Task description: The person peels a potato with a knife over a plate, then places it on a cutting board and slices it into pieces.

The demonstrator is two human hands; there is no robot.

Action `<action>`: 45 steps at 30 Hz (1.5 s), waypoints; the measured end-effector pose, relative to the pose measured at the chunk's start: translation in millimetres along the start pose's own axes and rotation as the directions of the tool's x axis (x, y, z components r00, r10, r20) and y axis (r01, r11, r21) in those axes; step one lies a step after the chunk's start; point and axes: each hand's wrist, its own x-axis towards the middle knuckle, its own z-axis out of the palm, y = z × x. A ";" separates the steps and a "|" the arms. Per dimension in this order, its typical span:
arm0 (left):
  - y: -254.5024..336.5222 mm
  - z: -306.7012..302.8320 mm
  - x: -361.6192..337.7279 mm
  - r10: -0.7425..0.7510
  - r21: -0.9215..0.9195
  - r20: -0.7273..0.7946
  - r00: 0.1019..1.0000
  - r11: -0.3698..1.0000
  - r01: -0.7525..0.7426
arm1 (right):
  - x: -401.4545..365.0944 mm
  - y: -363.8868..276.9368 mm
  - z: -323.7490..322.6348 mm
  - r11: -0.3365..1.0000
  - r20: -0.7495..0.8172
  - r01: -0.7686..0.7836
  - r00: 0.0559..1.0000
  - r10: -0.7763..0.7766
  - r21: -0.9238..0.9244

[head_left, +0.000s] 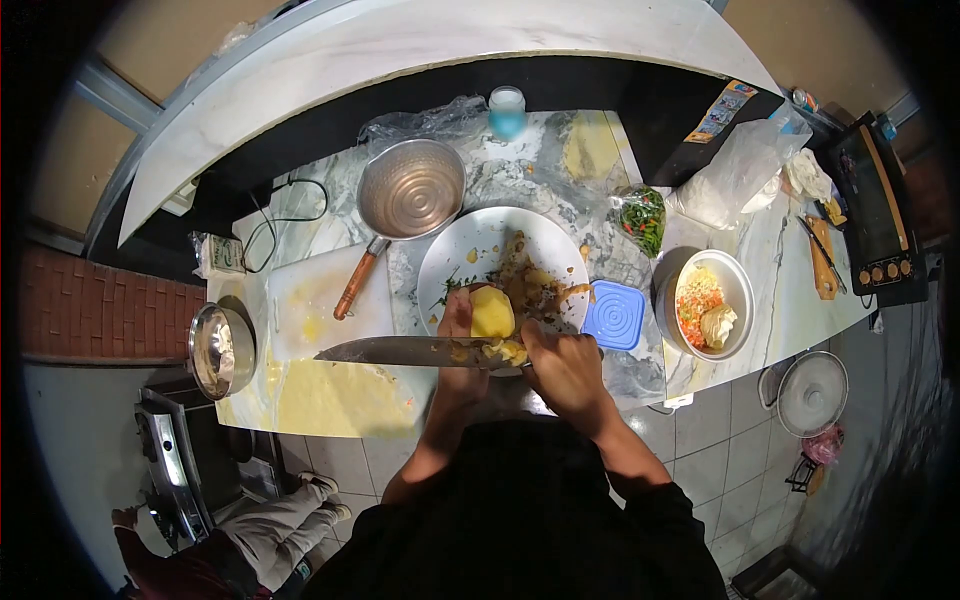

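The right hand (562,368) grips the knife (395,351), which lies crosswise, tip to left; the left hand (456,318) holds a potato (492,311). Plate (445,250) rests on marble counter (345,396); oven (868,200) at right.

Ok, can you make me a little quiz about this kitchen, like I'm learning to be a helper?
1. True or false: the right hand holds the knife.
2. The handle of the metal pan reaches over: A) the oven; B) the cutting board; C) the green bag.
3. Fill in the colour: the square lid beside the big white plate is ____.

Key: 1 true; 2 B; 3 blue.
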 end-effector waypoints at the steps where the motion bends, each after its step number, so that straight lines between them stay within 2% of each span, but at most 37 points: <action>1: 1.2 1.2 -0.7 -0.023 -0.090 0.008 1.000 0.996 0.024 | 0.3 -0.7 -0.8 1.000 0.001 0.000 1.000 0.000 0.000; 4: 3.6 3.2 -0.4 -0.066 -0.167 0.013 0.998 0.984 0.067 | 2.4 -2.1 -2.6 0.999 -0.088 0.027 0.996 -0.024 0.035; 6: 2.3 6.1 -0.8 -0.071 -0.181 -0.008 0.997 0.981 0.069 | 3.0 -0.6 -0.7 0.995 -0.139 0.104 0.985 -0.103 -0.005; 7: 1.8 6.8 -1.0 -0.075 -0.195 -0.030 0.997 0.978 0.068 | 3.7 -1.6 -1.6 0.995 -0.138 0.103 0.985 -0.102 -0.005; 9: 1.5 4.5 -1.0 -0.078 -0.185 -0.026 0.997 0.980 0.071 | 5.5 -5.1 -4.9 0.999 -0.035 0.026 0.999 -0.027 -0.021; 11: 2.5 4.5 -0.8 -0.078 -0.176 -0.020 0.997 0.982 0.074 | 4.7 -3.1 -3.4 1.000 -0.052 0.018 0.998 -0.019 -0.013; 13: 6.3 4.9 -1.7 -0.194 -0.385 -0.062 0.979 0.910 0.156 | 4.9 0.5 -1.6 1.000 -0.070 0.016 0.997 -0.016 -0.002; 14: 6.4 2.2 -1.8 -0.197 -0.384 -0.059 0.979 0.909 0.160 | 3.1 3.9 -1.7 1.000 -0.057 -0.019 0.998 0.018 -0.023; 16: 7.2 -5.1 -0.7 -0.096 -0.313 0.066 0.993 0.943 0.112 | 4.9 3.5 -5.6 0.998 -0.042 -0.046 0.998 0.044 -0.047; 17: 6.3 -2.3 -1.9 -0.097 -0.314 0.064 0.993 0.943 0.112 | 5.2 0.1 -9.1 0.998 -0.052 -0.036 0.998 0.033 -0.056; 19: 5.8 9.5 -3.6 -0.255 -0.352 -0.047 0.966 0.909 0.223 | 4.3 -2.2 -11.0 0.997 -0.062 -0.034 0.998 0.030 -0.067; 23: 4.8 6.4 -2.7 -0.162 -0.228 -0.023 0.986 0.962 0.153 | 6.1 -0.4 -7.7 0.999 -0.085 -0.002 0.996 -0.002 -0.038; 25: 7.4 4.8 -4.4 -0.253 -0.343 -0.018 0.967 0.910 0.232 | 7.6 4.9 -5.0 0.999 -0.094 -0.004 0.996 0.000 -0.041; 29: 9.8 2.1 -5.6 -0.181 -0.417 0.099 0.978 0.885 0.206 | 3.4 10.2 2.0 0.995 -0.111 -0.070 0.992 0.062 -0.071; 31: 8.3 11.0 -6.6 -0.219 -0.340 -0.051 0.974 0.921 0.189 | 4.3 6.4 1.5 0.994 -0.112 -0.084 0.991 0.075 -0.072; 33: 3.9 7.9 -6.9 -0.226 -0.350 -0.003 0.974 0.913 0.210 | 7.7 0.9 -0.8 1.000 -0.235 0.020 0.972 -0.025 -0.023; 35: 4.8 4.5 -6.3 -0.232 -0.354 0.050 0.971 0.906 0.234 | 7.5 7.5 3.4 1.000 -0.191 -0.017 0.981 0.011 -0.026; 37: 13.0 6.4 -5.6 -0.236 -0.370 -0.011 0.972 0.904 0.215 | 6.7 13.1 2.7 0.998 -0.146 -0.054 0.988 0.048 -0.035; 39: 12.6 9.3 -6.8 -0.236 -0.364 -0.053 0.970 0.909 0.201 | 7.8 14.7 1.7 0.984 -0.149 -0.178 0.973 0.177 0.006; 41: 14.1 13.8 -6.6 -0.235 -0.359 -0.093 0.967 0.914 0.188 | 7.0 12.8 2.9 0.992 -0.162 -0.122 0.980 0.116 -0.026; 43: 18.9 19.2 -4.5 -0.448 -0.392 -0.184 0.875 0.850 0.353 | 5.3 10.8 3.2 0.996 -0.177 -0.071 0.982 0.059 -0.061; 44: 16.2 13.4 -3.6 -0.446 -0.392 -0.183 0.876 0.850 0.351 | 5.4 10.2 3.0 0.995 -0.181 -0.096 0.980 0.087 -0.041; 45: 14.2 3.4 -2.3 -0.387 -0.407 -0.015 0.922 0.845 0.348 | 6.3 9.7 3.0 0.993 -0.184 -0.119 0.976 0.113 -0.019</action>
